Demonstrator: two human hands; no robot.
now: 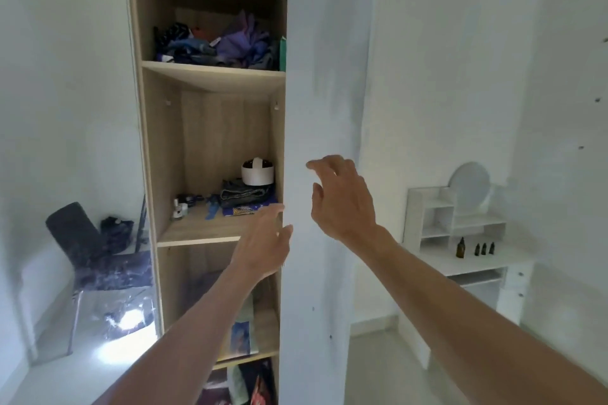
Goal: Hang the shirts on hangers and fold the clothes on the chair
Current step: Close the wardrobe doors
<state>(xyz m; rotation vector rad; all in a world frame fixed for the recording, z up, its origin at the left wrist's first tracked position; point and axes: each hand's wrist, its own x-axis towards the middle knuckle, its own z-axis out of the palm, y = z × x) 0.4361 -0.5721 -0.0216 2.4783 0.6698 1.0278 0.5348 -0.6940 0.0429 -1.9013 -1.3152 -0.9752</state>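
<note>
A tall wooden wardrobe (164, 148) stands open in front of me, its white door (322, 76) swung out edge-on. My left hand (266, 240) reaches with straight fingers to the door's edge beside the middle shelf. My right hand (342, 197) hovers in front of the door's outer face, fingers spread and loosely bent, holding nothing. Crumpled purple and blue clothes (223, 46) lie on the upper shelf. Folded dark clothes (245, 196) sit on the middle shelf. A dark chair (85, 250) with dark clothes (116, 230) behind it stands at the lower left.
A white headset (257, 172) rests on the folded clothes, small items (184, 204) beside it. Lower shelves hold bags and papers (241, 335). A white dressing table (467, 240) with a round mirror and small dark bottles (473, 248) stands at the right. White walls surround the wardrobe.
</note>
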